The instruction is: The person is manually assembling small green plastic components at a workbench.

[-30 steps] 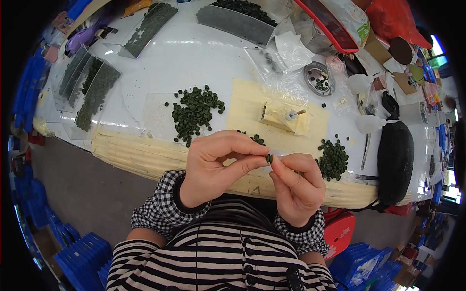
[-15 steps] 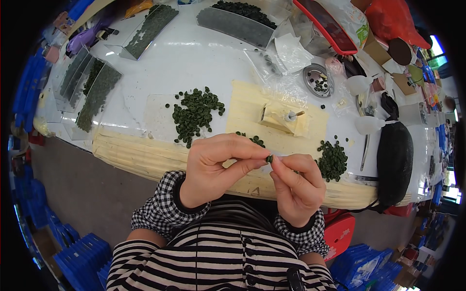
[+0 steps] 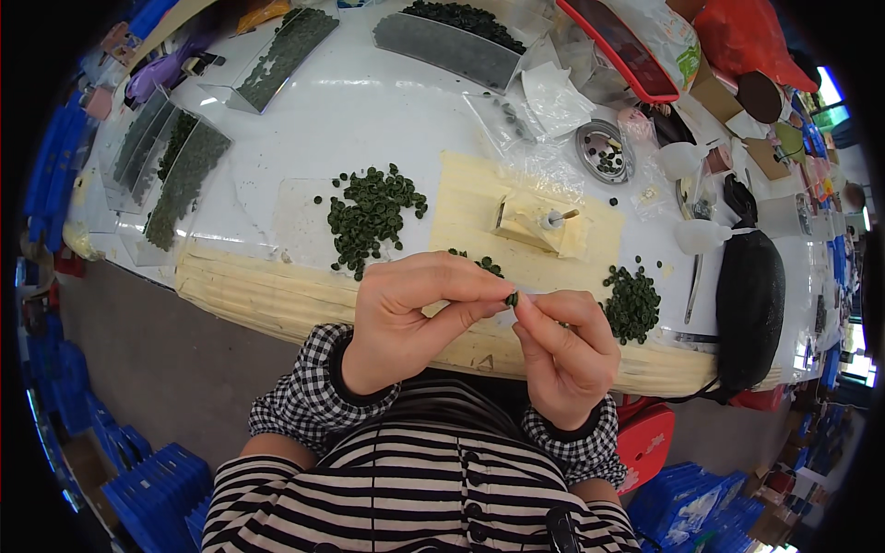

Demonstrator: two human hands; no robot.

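Observation:
Above the table's front edge, my left hand (image 3: 415, 309) pinches a small, round, dark green piece (image 3: 512, 300) between thumb and forefinger. My right hand (image 3: 572, 355) meets it from the other side, its thumb and forefinger closed at the same piece; whether anything else is between those fingertips is hidden. A large pile of similar green pieces (image 3: 373, 217) lies beyond my left hand. Another pile of green pieces (image 3: 631, 304) is beside my right hand, and a few pieces (image 3: 489, 266) show just behind my fingers. Farther back stands a yellow-taped block (image 3: 535, 230) with a metal pin.
Transparent bins (image 3: 189, 175) of green pieces stand at the left, and a grey-fronted bin (image 3: 447, 51) at the back. A round metal dish (image 3: 604, 152), a red-framed device (image 3: 622, 51), tweezers (image 3: 693, 290) and a black pouch (image 3: 751, 309) occupy the right side. Yellow padding (image 3: 267, 286) covers the front edge.
Both hands stay nearly in place, still pinching the green piece. The piece and the fingertips have shifted very slightly upward.

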